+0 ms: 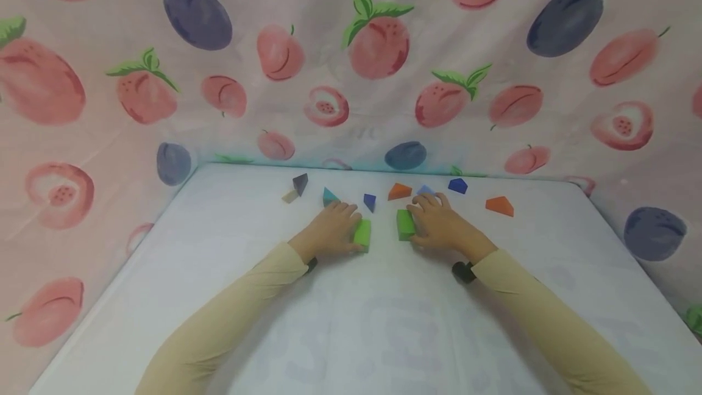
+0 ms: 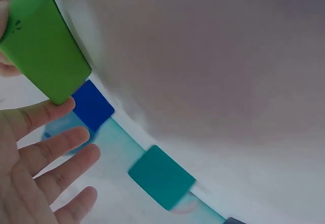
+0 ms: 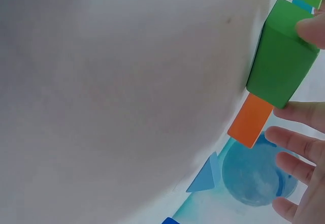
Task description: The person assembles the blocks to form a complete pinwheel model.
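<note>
Resting on the white tabletop (image 1: 230,273), each hand holds a green block — left hand (image 1: 331,229) one (image 1: 362,234), right hand (image 1: 439,224) the other (image 1: 404,224).

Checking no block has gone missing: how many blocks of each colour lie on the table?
Green: 2
Orange: 2
Dark blue: 2
Light blue: 1
Teal: 1
Grey: 1
Beige: 1
Total: 10

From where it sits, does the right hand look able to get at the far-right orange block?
Probably yes: the orange block lies alone on bare table beside the right hand, but that hand already holds a green block.
</note>
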Motion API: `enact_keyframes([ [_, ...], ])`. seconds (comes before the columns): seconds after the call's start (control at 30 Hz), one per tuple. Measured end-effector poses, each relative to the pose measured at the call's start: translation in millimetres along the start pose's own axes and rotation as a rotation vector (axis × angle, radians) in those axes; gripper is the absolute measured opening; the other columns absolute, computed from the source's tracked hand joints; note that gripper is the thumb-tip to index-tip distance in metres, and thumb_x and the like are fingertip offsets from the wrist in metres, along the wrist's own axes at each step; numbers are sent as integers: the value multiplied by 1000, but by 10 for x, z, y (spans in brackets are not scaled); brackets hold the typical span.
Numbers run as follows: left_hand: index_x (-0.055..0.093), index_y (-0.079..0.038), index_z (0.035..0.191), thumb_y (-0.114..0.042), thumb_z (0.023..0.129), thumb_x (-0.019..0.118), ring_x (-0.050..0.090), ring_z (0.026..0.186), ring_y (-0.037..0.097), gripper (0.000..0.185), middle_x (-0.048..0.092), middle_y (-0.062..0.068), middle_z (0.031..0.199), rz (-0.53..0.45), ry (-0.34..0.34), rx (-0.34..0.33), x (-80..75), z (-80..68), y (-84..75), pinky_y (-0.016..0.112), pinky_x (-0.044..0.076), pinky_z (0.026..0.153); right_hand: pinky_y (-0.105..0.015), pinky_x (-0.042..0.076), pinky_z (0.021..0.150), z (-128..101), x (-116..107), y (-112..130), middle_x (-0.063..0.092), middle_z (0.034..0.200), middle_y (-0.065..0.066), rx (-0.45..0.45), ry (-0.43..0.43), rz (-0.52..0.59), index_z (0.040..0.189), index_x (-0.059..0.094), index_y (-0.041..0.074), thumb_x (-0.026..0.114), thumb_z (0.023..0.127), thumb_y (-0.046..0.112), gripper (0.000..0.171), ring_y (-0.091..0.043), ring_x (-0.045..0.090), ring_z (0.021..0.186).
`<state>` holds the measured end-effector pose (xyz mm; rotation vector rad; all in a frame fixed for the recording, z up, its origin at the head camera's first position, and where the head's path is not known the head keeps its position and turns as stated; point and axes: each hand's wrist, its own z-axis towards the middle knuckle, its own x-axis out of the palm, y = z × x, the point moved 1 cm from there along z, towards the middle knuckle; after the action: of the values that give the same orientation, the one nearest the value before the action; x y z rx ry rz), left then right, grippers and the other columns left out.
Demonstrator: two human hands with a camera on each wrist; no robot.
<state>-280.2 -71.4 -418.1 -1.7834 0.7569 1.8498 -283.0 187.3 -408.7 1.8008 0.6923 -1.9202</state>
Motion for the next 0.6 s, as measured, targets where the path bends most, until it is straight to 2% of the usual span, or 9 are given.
enact_keyframes([
  [0.33, 53, -13, 119, -64, 80, 58, 49, 120, 22, 65, 55, 4, 120, -24, 17, 35, -36, -39, -249, 43, 28, 115, -60, 28, 105, 37, -35, 33, 50, 129, -17, -36, -18, 27, 129, 49, 1, 66, 81, 41, 64, -35, 41, 125],
  [0.6, 50, -14, 124, -66, 82, 54, 47, 125, 22, 67, 53, 5, 129, 13, 47, 58, -50, -10, -394, 43, 29, 114, -62, 24, 109, 124, -13, 86, 48, 133, -15, -18, 8, 46, 131, 49, 5, 65, 82, 45, 65, -35, 39, 129],
])
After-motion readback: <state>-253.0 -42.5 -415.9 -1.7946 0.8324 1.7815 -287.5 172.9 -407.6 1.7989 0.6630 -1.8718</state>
